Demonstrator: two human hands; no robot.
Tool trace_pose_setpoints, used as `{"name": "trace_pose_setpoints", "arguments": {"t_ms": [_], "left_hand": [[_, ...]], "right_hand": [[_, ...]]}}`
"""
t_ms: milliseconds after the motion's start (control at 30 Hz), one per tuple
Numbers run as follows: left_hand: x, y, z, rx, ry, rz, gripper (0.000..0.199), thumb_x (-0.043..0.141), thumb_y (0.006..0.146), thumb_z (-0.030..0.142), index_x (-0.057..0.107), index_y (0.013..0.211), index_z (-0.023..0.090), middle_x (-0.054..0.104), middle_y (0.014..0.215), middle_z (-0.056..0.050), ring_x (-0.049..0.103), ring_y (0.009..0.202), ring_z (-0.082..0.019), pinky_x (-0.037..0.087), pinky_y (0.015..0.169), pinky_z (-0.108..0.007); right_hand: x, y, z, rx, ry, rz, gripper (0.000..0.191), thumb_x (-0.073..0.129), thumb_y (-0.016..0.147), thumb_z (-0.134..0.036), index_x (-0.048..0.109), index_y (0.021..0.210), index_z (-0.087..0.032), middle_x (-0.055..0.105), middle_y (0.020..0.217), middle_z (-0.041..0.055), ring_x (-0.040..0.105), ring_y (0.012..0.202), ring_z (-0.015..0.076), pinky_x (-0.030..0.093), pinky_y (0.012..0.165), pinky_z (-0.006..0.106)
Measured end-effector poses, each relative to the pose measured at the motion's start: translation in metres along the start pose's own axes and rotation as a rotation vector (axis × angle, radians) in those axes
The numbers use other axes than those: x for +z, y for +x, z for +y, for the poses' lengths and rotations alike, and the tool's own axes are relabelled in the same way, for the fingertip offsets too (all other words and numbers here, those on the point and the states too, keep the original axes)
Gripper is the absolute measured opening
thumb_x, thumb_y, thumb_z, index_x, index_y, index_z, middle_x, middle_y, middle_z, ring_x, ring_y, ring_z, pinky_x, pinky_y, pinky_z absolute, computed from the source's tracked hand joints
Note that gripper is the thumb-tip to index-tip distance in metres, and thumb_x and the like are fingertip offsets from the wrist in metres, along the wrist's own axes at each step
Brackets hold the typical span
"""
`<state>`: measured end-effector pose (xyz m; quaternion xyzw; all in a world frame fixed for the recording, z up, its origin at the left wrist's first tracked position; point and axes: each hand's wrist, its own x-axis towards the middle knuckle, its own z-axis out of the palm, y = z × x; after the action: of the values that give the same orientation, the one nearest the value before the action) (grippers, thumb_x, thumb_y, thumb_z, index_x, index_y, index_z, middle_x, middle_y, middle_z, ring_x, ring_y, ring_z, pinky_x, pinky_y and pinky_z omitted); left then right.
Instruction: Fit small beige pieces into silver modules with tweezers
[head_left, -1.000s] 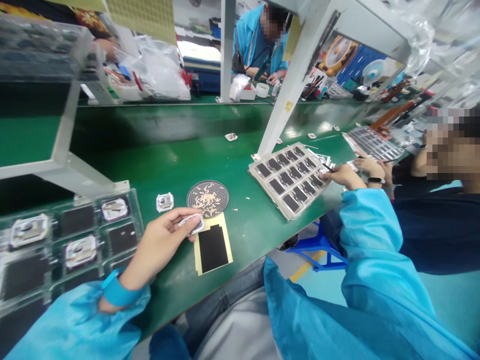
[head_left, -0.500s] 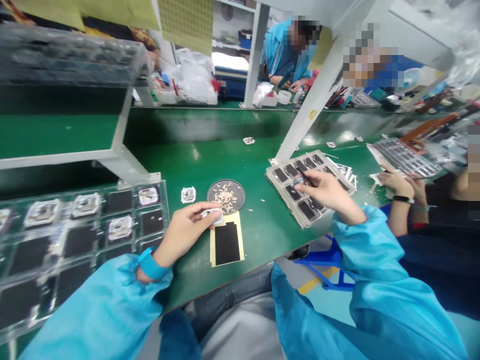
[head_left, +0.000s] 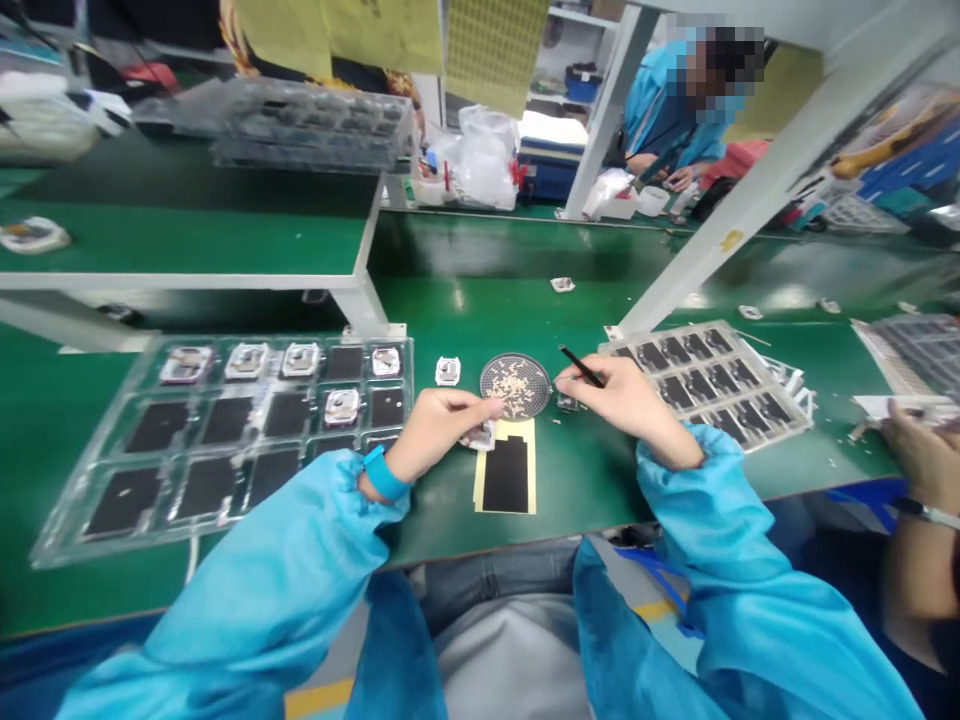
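My left hand [head_left: 448, 425] pinches a small white-framed electronic part [head_left: 480, 436] at the near edge of the round dark dish. That dish [head_left: 488, 384] has a perforated look and holds many tiny beige pieces. In my right hand [head_left: 619, 393] is a slim black tool [head_left: 581, 366], perhaps tweezers, pointing up and left. A small dark piece [head_left: 568, 402] shows just under the right fingertips, beside the dish; whether they grip it is unclear. Below the left fingers lies a yellow-backed sheet with a black rectangle [head_left: 506, 478]. Another white-framed part [head_left: 448, 371] rests left of the dish.
A clear compartment tray [head_left: 154, 365] with white-framed parts and black pads is on the left. To the right, another tray [head_left: 780, 440] holds dark pieces. Shelf posts [head_left: 600, 120] rise behind. A neighbour's hand [head_left: 919, 450] is at far right; another person [head_left: 667, 95] works opposite.
The view has swung left. My right hand has moved from over the right tray to beside the round dish, bringing the black tool. My left hand still holds the white-framed part near the dish.
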<state>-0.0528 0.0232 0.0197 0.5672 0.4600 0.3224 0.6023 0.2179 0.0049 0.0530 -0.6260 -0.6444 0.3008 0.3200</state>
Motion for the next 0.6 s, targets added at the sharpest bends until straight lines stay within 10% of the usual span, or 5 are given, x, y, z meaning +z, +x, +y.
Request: {"name": "trace_pose_setpoints", "arguments": {"t_ms": [167,367,500,600], "left_hand": [[-0.002,0.005,-0.003,-0.115,-0.014,-0.015,0.045,0.075,0.08,0.061,0.076,0.077,0.015,0.063,0.052,-0.001,0.049,0.039,-0.009,0.035,0.038,-0.022],[-0.012,0.007,-0.004,0.174,0.381,-0.076,0.033,0.062,0.094,0.047,0.078,0.089,0.018,0.076,0.088,-0.006,0.067,0.078,-0.017,0.052,0.073,-0.03],[-0.022,0.0,0.003,0.327,0.605,-0.347,0.028,0.068,0.091,0.035,0.076,0.114,0.023,0.074,0.111,-0.006,0.068,0.097,-0.021,0.052,0.09,-0.034],[-0.023,-0.006,0.003,0.407,0.712,-0.593,0.06,0.082,0.077,0.039,0.066,0.134,0.026,0.065,0.13,-0.009,0.06,0.119,-0.028,0.048,0.101,-0.04]], "right_hand": [[0.023,0.02,-0.034,-0.004,0.275,-0.174,0.024,0.076,0.082,-0.043,0.078,0.081,-0.019,0.075,0.077,0.0033,0.066,0.071,0.0178,0.051,0.07,0.033],[0.041,0.025,-0.024,0.043,0.439,-0.33,0.026,0.078,0.083,-0.044,0.078,0.089,-0.019,0.08,0.087,0.0058,0.072,0.078,0.0179,0.055,0.073,0.031],[0.039,0.019,-0.018,0.081,0.436,-0.274,0.026,0.078,0.084,-0.043,0.077,0.092,-0.018,0.078,0.08,0.0049,0.068,0.067,0.0161,0.049,0.057,0.028],[0.037,0.016,-0.02,0.091,0.464,-0.231,0.026,0.079,0.083,-0.042,0.076,0.091,-0.017,0.073,0.07,0.0021,0.061,0.057,0.013,0.042,0.05,0.026]]}}
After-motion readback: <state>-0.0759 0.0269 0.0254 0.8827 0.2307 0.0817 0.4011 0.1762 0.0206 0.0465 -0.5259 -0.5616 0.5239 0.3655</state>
